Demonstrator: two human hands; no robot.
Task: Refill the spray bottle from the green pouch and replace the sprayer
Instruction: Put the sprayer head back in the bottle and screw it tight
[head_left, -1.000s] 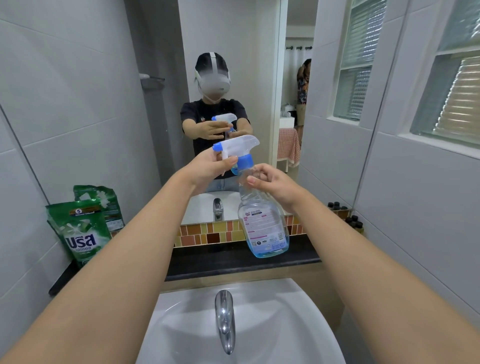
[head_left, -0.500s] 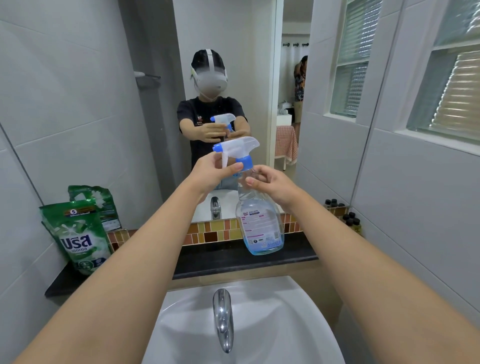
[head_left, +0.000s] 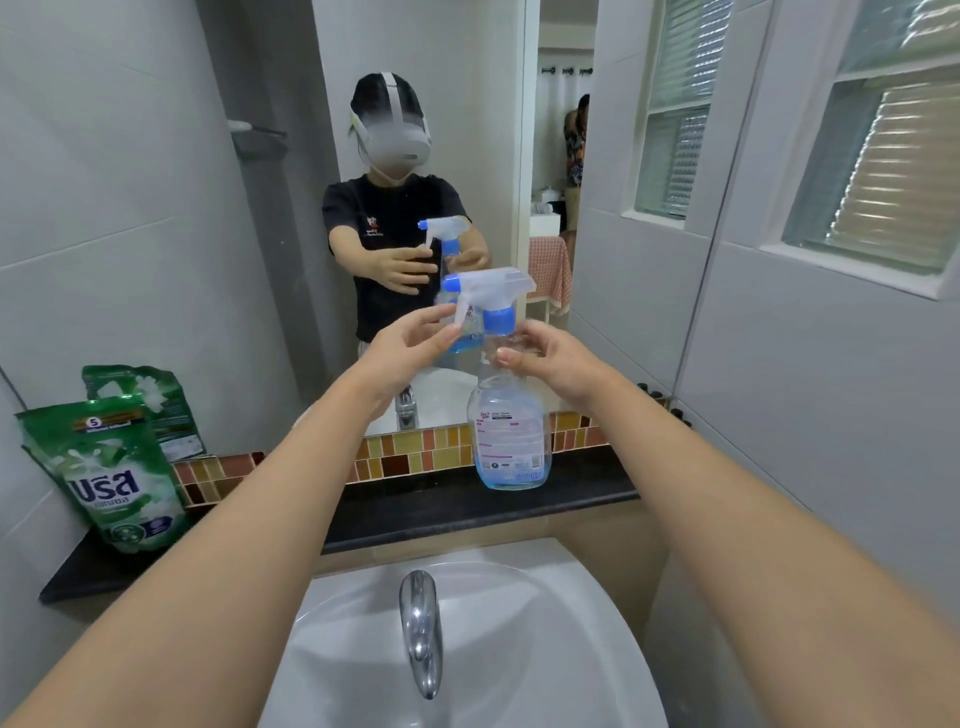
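A clear spray bottle (head_left: 509, 441) with a little blue liquid at its bottom stands on the black ledge (head_left: 415, 512) behind the sink. Its white sprayer (head_left: 493, 288) with a blue nozzle and blue collar sits on the neck. My right hand (head_left: 550, 356) is closed around the bottle's neck just under the collar. My left hand (head_left: 410, 343) hovers to the left of the sprayer, fingers apart, with its fingertips at the trigger's tip. The green pouch (head_left: 111, 478) stands upright at the ledge's left end, untouched.
A white sink (head_left: 519, 649) with a chrome tap (head_left: 421, 629) lies below my arms. The mirror (head_left: 291, 208) reflects a person, the bottle and the pouch. Small dark bottles (head_left: 675, 413) stand at the ledge's right end, against a tiled wall with a window (head_left: 878, 171).
My left hand has let go of the sprayer head and drawn back a little, fingers opening. My right hand still holds the neck. The bottle stays on the ledge.
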